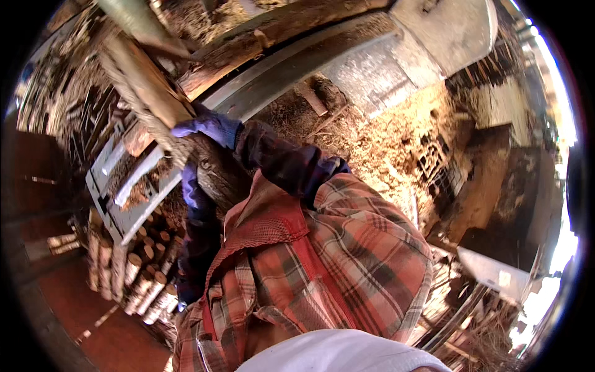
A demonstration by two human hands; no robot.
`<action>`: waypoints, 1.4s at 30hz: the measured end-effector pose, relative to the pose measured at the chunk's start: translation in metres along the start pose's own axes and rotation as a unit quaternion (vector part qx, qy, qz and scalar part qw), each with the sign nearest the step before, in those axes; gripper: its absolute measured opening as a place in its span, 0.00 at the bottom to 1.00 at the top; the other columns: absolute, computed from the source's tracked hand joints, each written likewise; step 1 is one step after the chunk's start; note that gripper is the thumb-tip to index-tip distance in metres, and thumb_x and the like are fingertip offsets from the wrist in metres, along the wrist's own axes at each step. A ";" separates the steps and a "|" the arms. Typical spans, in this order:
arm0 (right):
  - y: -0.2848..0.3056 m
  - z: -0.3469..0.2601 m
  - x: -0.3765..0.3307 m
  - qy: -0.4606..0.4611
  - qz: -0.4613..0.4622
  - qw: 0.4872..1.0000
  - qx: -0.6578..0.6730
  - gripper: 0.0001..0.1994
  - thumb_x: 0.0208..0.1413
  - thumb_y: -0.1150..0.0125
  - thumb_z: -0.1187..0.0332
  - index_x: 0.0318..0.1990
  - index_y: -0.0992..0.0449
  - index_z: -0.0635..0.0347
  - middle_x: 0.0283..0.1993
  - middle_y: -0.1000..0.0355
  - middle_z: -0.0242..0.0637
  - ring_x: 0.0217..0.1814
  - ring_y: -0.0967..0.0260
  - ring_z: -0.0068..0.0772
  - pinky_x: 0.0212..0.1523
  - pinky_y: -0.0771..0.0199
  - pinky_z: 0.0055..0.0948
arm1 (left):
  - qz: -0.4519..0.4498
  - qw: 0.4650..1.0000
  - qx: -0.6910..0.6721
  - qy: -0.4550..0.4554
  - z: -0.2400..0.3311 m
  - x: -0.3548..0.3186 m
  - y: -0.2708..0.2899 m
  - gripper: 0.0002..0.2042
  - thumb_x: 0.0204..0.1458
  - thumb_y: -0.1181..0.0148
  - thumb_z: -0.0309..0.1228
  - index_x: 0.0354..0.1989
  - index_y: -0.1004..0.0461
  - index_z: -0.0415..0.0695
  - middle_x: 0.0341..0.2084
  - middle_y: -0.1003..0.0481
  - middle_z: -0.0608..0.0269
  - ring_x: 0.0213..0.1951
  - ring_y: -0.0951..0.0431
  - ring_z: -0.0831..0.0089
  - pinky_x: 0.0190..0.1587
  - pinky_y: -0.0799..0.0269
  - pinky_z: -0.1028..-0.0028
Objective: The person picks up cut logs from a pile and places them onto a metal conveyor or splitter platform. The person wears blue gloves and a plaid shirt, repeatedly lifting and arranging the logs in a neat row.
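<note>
A long, rough-barked log (214, 167) with a pale cut face slants from close to my body toward the upper left. My right hand (211, 127), in a blue-purple glove, is laid over the log's upper side, gripping it. Against its lower left side is my left hand (190, 178), gloved alike, its fingers partly hidden by the wood and smeared. Beyond my hands, another barked log (242, 49) lies beside a long grey metal rail (297, 62).
A grey metal frame (133, 217) stands at left, over stacked round logs (145, 266). Sawdust (384, 142) covers the ground right of the rail. Metal sheets (372, 74) lie at the upper right, and a brown panel (502, 192) stands at far right.
</note>
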State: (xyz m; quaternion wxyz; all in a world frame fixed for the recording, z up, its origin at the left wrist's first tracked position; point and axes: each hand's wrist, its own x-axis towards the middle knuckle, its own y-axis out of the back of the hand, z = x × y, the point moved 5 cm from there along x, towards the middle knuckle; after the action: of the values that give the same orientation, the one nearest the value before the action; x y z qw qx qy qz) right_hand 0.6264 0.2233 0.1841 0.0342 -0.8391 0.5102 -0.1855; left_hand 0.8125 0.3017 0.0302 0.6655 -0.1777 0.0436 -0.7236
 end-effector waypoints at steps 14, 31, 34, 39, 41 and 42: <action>-0.084 0.081 0.031 -0.030 0.112 0.937 0.329 0.25 0.61 0.49 0.53 0.57 0.34 0.64 0.49 0.28 0.40 0.50 0.30 0.32 0.53 0.29 0.31 | -0.130 0.981 0.141 -0.011 0.141 0.007 0.059 0.42 0.51 0.38 0.41 0.69 0.56 0.40 0.65 0.47 0.55 0.62 0.42 0.65 0.64 0.48 0.63; -0.213 0.123 0.003 -0.030 0.031 0.995 -0.095 0.44 0.51 0.34 0.65 0.69 0.58 0.61 0.70 0.54 0.47 0.72 0.54 0.41 0.68 0.52 0.42 | -0.299 0.903 0.306 -0.042 0.263 0.104 0.214 0.47 0.38 0.27 0.34 0.66 0.50 0.38 0.60 0.38 0.51 0.61 0.38 0.57 0.62 0.41 0.63; -0.160 0.139 -0.104 -0.183 0.142 0.969 -0.084 0.45 0.49 0.31 0.63 0.68 0.57 0.64 0.69 0.50 0.45 0.69 0.50 0.38 0.67 0.48 0.38 | -0.365 0.656 0.656 -0.079 0.168 0.119 0.267 0.46 0.41 0.34 0.55 0.65 0.46 0.42 0.59 0.39 0.47 0.57 0.34 0.58 0.59 0.39 0.61; -0.042 0.176 -0.354 -0.224 0.529 0.818 -0.042 0.42 0.50 0.32 0.62 0.66 0.53 0.68 0.55 0.32 0.41 0.52 0.33 0.31 0.50 0.32 0.26 | -0.425 0.664 0.615 0.025 0.132 0.140 0.191 0.46 0.39 0.32 0.43 0.66 0.47 0.38 0.60 0.39 0.44 0.63 0.40 0.61 0.61 0.41 0.65; -0.012 0.173 -0.443 -0.262 0.629 0.732 -0.004 0.44 0.51 0.34 0.52 0.66 0.50 0.70 0.45 0.28 0.40 0.37 0.32 0.24 0.35 0.33 0.23 | -0.397 0.712 0.566 -0.121 0.118 0.137 0.208 0.49 0.38 0.31 0.40 0.67 0.54 0.36 0.61 0.40 0.44 0.62 0.40 0.59 0.61 0.40 0.66; -0.001 0.183 -0.497 -0.289 0.662 0.691 0.006 0.44 0.50 0.35 0.48 0.65 0.49 0.71 0.43 0.28 0.40 0.35 0.33 0.24 0.32 0.33 0.24 | -0.357 0.566 0.734 -0.116 0.106 0.145 0.207 0.52 0.36 0.29 0.40 0.68 0.56 0.38 0.62 0.41 0.46 0.63 0.41 0.59 0.61 0.40 0.67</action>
State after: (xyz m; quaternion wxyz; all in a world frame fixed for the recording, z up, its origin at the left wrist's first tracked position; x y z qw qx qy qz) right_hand 0.4865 0.6314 -0.1235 0.2993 -0.2959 0.8972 0.1336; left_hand 1.0348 0.1557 0.0962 0.2535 0.2889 -0.6472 -0.6584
